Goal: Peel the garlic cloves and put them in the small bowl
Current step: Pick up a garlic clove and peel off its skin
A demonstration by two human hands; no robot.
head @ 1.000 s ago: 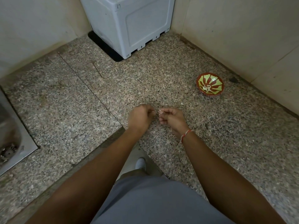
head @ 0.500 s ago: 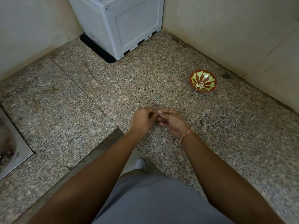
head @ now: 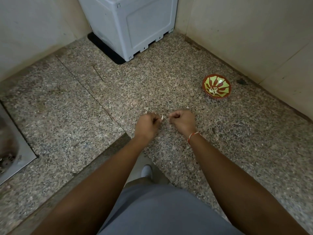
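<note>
My left hand and my right hand hover close together over the speckled granite counter, a small gap between them. A thin white flake of garlic skin sticks out of my left fingertips, which pinch it. The right fingers curl round a garlic clove that is almost wholly hidden inside them. The small red and green bowl sits on the counter to the far right of my hands, near the wall, with a few pale peeled cloves in its bottom.
A grey plastic appliance stands in the back corner. A steel sink is at the left edge. Loose skin scraps lie just beyond my hands. The counter's front edge steps inward below my left arm.
My hands were joined at the fingertips on the clove; now they have pulled apart, and a flake of skin has come away in my left fingers.
</note>
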